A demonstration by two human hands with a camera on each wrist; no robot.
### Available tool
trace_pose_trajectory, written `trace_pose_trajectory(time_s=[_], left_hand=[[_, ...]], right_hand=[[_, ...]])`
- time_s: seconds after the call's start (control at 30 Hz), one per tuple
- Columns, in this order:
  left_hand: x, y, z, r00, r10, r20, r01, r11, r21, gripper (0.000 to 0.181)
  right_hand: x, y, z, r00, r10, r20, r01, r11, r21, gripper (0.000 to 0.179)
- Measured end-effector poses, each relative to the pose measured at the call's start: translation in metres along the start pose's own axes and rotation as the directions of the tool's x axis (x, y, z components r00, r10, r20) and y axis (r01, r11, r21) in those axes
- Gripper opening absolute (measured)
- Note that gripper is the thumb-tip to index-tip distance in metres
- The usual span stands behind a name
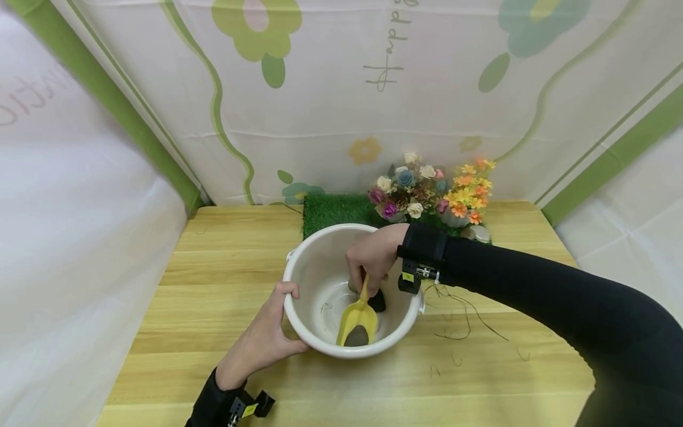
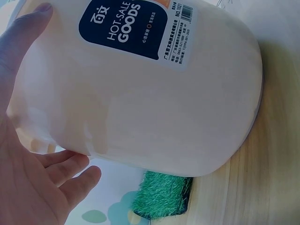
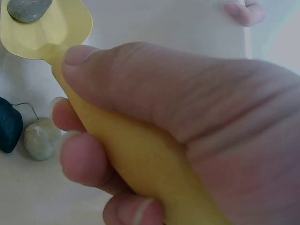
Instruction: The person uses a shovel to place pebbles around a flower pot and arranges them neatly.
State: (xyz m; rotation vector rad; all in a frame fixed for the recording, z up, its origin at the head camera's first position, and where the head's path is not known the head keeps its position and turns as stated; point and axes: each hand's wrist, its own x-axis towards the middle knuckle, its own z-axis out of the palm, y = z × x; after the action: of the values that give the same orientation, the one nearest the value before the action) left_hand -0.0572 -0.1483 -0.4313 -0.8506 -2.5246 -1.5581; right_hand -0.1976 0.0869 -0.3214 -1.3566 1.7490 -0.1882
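A white bucket (image 1: 299, 308) stands on the wooden table, with a printed label (image 2: 136, 28) on its outside. My left hand (image 1: 269, 335) grips its left rim, fingertips bent over the edge and the thumb along the outer wall. Inside the bucket, my right hand (image 1: 373, 255) holds a small yellow shovel (image 1: 349, 317) by its handle. On the shovel's blade lies a grey stone (image 3: 30, 8). Below, in the right wrist view, a dark stone (image 3: 8, 125) and a pale stone (image 3: 42, 139) rest in the bucket. A thin strand (image 3: 28, 105) lies by them.
Behind the bucket lies a green artificial turf mat (image 1: 338, 210), bearing mixed flowers (image 1: 408, 187) and orange-yellow flowers (image 1: 469, 193) in pots. Pale stones (image 1: 478, 233) sit at its right end. Thin dark strands (image 1: 461, 311) are scattered on the table (image 1: 224, 284) to the right.
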Motion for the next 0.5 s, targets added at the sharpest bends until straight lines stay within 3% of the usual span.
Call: trace_pose_trajectory(time_s=[0.5], left_hand=[[-0.0002,-0.0014,0.0003,1.0,0.01,-0.005,-0.01,1.0,0.012,0.075]], right_hand=[[-0.0041,0.0042,-0.0044,0.998,-0.055,-0.032,0.057,0.997,0.05,0.01]])
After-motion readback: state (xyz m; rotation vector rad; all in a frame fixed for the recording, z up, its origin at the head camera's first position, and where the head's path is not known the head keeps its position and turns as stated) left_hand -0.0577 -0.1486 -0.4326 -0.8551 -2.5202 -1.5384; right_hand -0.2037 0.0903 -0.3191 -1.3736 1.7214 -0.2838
